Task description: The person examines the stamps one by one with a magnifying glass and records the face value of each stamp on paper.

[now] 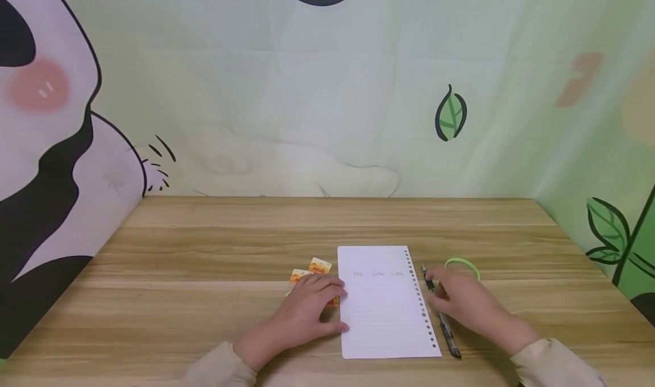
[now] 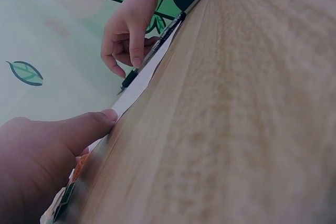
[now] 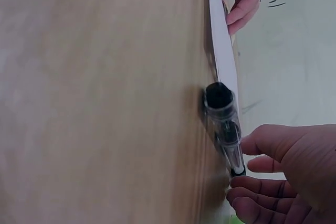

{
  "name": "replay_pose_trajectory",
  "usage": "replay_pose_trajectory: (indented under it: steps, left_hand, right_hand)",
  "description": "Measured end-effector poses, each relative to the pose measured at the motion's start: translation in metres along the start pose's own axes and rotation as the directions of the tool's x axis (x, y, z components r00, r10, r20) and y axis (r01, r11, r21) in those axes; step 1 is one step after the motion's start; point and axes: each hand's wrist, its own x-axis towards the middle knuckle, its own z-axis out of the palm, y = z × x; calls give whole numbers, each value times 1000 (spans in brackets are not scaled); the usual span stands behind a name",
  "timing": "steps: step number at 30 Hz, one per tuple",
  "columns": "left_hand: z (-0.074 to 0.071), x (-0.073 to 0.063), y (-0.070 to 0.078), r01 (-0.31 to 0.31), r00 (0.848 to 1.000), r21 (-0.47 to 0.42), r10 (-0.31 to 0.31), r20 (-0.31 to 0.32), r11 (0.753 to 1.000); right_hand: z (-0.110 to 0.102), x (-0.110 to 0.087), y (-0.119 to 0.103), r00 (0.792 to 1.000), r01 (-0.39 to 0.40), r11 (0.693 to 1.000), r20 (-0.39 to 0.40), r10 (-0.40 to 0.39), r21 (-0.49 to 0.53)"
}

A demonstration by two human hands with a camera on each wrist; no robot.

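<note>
A white sheet of lined paper (image 1: 384, 319), punched with holes along its right side and bearing a short line of handwriting, lies on the wooden table. My left hand (image 1: 307, 307) rests at its left edge, thumb and fingertips on the margin. Partly under that hand are several small orange-and-white cards (image 1: 320, 265). Along the paper's right side lies a black pen with a clear barrel (image 1: 446, 329). My right hand (image 1: 468, 299) is right beside the pen's upper part, thumb and fingers spread apart and loosely bent. In the right wrist view the pen (image 3: 226, 124) lies beside the thumb tip.
A light green ring-shaped band (image 1: 463, 260) lies just beyond my right hand, partly hidden by it. The wooden table (image 1: 204, 239) reaches back to a printed cloth (image 1: 307, 103) with leaves and a panda figure at the left.
</note>
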Motion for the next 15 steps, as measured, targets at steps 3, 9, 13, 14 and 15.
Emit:
replay_pose_trajectory:
  steps: [3,9,13,14,15]
  left_hand:
    - [0,0,0,4,1000,0,-4,3,1000]
    - [0,0,1,12,1000,6,-12,16,1000]
    - [0,0,0,14,1000,5,-15,18,1000]
    - [1,0,0,14,1000,5,-14,16,1000]
    - [1,0,0,13,1000,5,-13,15,1000]
  right_hand:
    - [1,0,-1,1000,-4,1000,-1,4,-6]
    - [4,1,-3,1000,11,999,-3,-11,-40]
    - [5,2,-3,1000,25,998,6,-24,-63]
    - [5,2,-3,1000,23,998,10,-23,-61]
    - [5,3,-4,1000,21,998,14,-20,-60]
